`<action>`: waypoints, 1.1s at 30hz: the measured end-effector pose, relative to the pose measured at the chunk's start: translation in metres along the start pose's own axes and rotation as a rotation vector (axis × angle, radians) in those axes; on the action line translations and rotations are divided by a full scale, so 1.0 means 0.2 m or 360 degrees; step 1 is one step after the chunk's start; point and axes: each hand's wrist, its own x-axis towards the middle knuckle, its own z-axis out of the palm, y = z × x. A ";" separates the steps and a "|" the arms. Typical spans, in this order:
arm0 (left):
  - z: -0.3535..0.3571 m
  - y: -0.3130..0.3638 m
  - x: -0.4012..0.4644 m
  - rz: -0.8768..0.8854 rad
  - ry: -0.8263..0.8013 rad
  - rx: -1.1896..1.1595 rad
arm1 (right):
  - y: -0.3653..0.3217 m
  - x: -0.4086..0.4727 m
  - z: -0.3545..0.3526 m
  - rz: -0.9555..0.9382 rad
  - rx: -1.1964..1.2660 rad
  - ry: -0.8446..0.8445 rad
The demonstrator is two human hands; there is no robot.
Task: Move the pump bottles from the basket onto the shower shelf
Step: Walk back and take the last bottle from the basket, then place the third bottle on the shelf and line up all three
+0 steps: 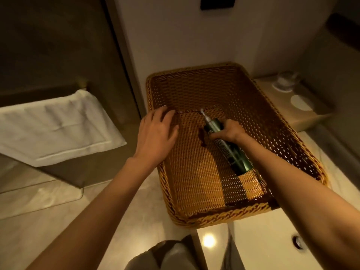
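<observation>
Pump bottle (228, 145) lies in basket (194, 219) — right hand (228, 132) gripping its neck.

- A white towel (56, 125) hangs folded over a dark ledge; take it as the landmark.
- Behind the towel rises a dim, brownish wall (48, 39).
- To the right of the towel, a pale wall (175, 36) carries a small black plate (217, 2) high up.
- Below the towel lies glossy, marbled pale floor (39, 217).
- Far right of the towel, a beige ledge (282, 112) bears a white round coaster (301, 102) and a clear glass (286, 80).
- Low and right of the towel, a warm lamp glare (209, 240) shines on a polished surface.
</observation>
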 end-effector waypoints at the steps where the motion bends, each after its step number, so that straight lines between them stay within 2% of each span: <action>1: -0.01 -0.01 -0.01 -0.0027 -0.0006 -0.0054 | -0.06 -0.01 -0.02 -0.0103 0.0074 0.0087; 6: -0.12 -0.08 -0.03 -0.0183 0.0069 -0.0491 | -0.52 -0.21 -0.15 -0.0684 0.0353 0.0680; 8: -0.21 -0.14 -0.05 -0.0260 0.0122 -0.0679 | -0.74 -0.33 -0.18 -0.0914 0.0414 0.0839; 14: -0.52 -0.40 -0.23 -0.0655 0.0271 -0.1283 | -1.34 -0.71 -0.04 -0.1363 0.0639 0.0840; 18: -0.70 -0.70 -0.48 -0.0972 0.0283 -0.1652 | -1.67 -0.96 0.23 -0.1471 0.0845 0.0583; 23: -0.77 -1.10 -1.05 -0.1493 0.0249 -0.2147 | -2.01 -1.17 0.77 -0.1563 0.1007 -0.0008; 28: -0.78 -1.46 -1.63 -0.2177 0.0689 -0.2807 | -2.27 -1.36 1.32 -0.1583 0.0989 -0.0474; 33: -0.87 -1.71 -2.08 -0.2480 0.1151 -0.3078 | -2.50 -1.51 1.73 -0.1546 0.1029 -0.0861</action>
